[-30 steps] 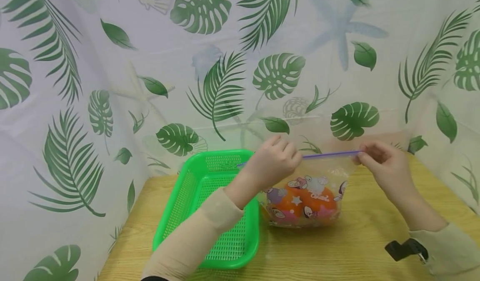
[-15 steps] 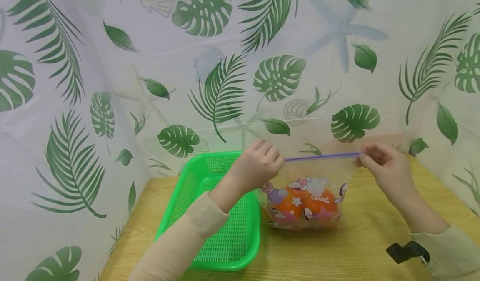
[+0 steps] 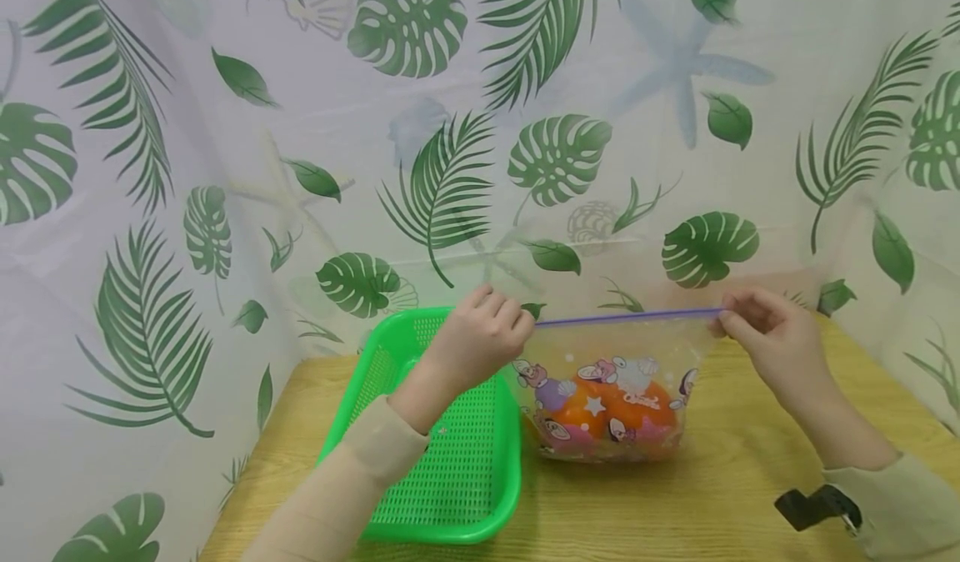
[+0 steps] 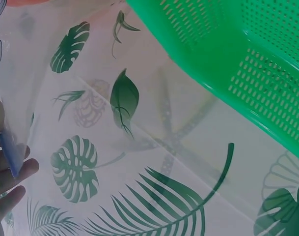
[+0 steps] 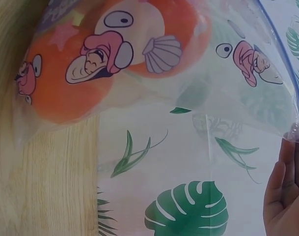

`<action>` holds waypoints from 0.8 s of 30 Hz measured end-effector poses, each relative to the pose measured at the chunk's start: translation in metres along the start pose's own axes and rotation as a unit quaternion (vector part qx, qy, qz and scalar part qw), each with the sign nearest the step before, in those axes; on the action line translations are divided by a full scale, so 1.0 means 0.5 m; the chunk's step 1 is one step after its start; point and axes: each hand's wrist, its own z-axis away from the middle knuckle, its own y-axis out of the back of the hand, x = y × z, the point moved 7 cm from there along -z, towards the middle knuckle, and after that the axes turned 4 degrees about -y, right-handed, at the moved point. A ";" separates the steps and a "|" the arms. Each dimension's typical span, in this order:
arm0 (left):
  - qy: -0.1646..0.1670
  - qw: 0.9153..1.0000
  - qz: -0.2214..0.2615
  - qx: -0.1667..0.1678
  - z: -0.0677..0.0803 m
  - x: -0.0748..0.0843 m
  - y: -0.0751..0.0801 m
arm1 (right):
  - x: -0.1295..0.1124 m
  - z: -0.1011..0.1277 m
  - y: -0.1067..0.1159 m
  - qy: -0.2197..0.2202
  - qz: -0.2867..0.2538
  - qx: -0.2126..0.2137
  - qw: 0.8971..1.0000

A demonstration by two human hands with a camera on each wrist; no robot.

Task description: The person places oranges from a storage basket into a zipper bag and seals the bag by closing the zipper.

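A clear zip bag (image 3: 607, 345) printed with cartoon shells and stars stands on the table, a purple zip strip along its top edge. Inside it lie round orange things (image 3: 645, 408); the print partly covers them, so their exact kind is unclear. My left hand (image 3: 480, 337) grips the zip at the bag's left end, above the basket's right side. At the opposite top corner, my right hand (image 3: 780, 345) pinches the strip's end between thumb and finger. In the left wrist view, a zip end (image 4: 11, 155) pokes out among the left fingers.
Left of the bag sits a green perforated plastic basket (image 3: 512, 487), partly behind my left forearm. Both rest on a wood-grain table (image 3: 615, 520). A leaf-printed white cloth (image 3: 465, 62) hangs behind and at the sides. A black strap (image 3: 817, 505) is at my right sleeve.
My left hand has slid leftward along the purple zip from near its middle to its left end. My right hand has stayed at the right corner. The bag has barely moved.
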 end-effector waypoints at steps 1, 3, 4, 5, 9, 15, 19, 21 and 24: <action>0.002 1.000 -0.002 0.002 0.005 -0.002 0.001 | 0.002 0.000 0.000 -0.002 0.003 0.001 1.000; 0.004 1.000 -0.005 0.007 0.016 -0.006 0.003 | 0.004 0.001 0.000 -0.007 0.001 0.003 1.000; 0.006 1.000 -0.006 0.008 0.021 -0.008 0.003 | 0.005 0.002 0.001 -0.009 -0.004 0.003 1.000; 0.007 1.000 -0.007 0.010 0.026 -0.010 0.003 | 0.006 0.002 0.001 -0.010 -0.012 0.003 1.000; 0.014 1.000 -0.006 0.012 0.044 -0.018 0.001 | 0.008 0.005 0.004 -0.013 -0.040 0.005 0.999; 0.018 1.000 -0.003 0.016 0.063 -0.023 0.004 | 0.007 0.008 0.003 -0.017 -0.005 0.009 1.000; 0.020 0.999 -0.005 0.031 0.072 -0.026 0.009 | 0.006 0.006 0.001 -0.007 -0.008 0.012 1.000; 0.023 0.999 -0.002 0.040 0.073 -0.028 0.011 | 0.007 0.005 0.002 -0.002 -0.012 0.015 1.000; 0.031 0.998 0.003 0.048 0.072 -0.032 0.012 | 0.009 0.003 0.004 -0.001 -0.010 0.021 1.000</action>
